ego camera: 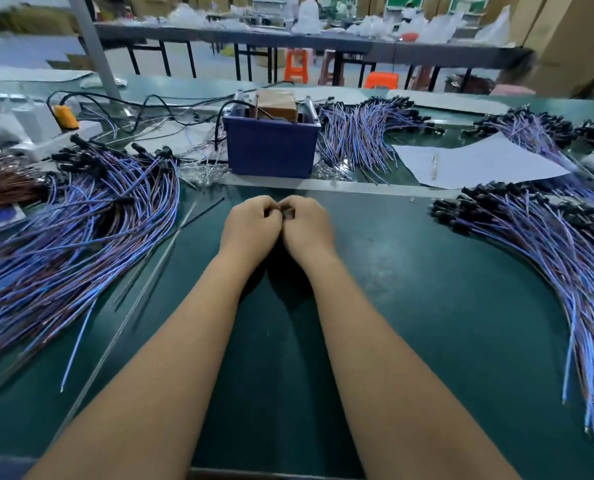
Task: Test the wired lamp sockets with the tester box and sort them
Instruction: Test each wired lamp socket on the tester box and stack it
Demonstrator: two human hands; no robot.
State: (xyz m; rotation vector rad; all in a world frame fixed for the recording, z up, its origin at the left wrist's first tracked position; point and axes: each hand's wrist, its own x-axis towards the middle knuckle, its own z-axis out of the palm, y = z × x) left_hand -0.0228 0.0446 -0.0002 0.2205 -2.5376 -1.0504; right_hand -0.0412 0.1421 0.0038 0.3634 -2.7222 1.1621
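Observation:
My left hand and my right hand meet knuckle to knuckle on the green table, just in front of the tester box. Their fingers are curled around a small grey part pinched between the fingertips. It is too hidden to identify. The tester box is a blue plastic tub with a brown block inside and black leads running out to the left. Piles of wired lamp sockets, with black sockets on blue and brown wires, lie at the left, the right and behind the box.
A thin black strip and a clear one lie slanted left of my forearms. White paper sits at the right rear, with another socket pile beyond it. A power strip with a yellow plug is at the far left.

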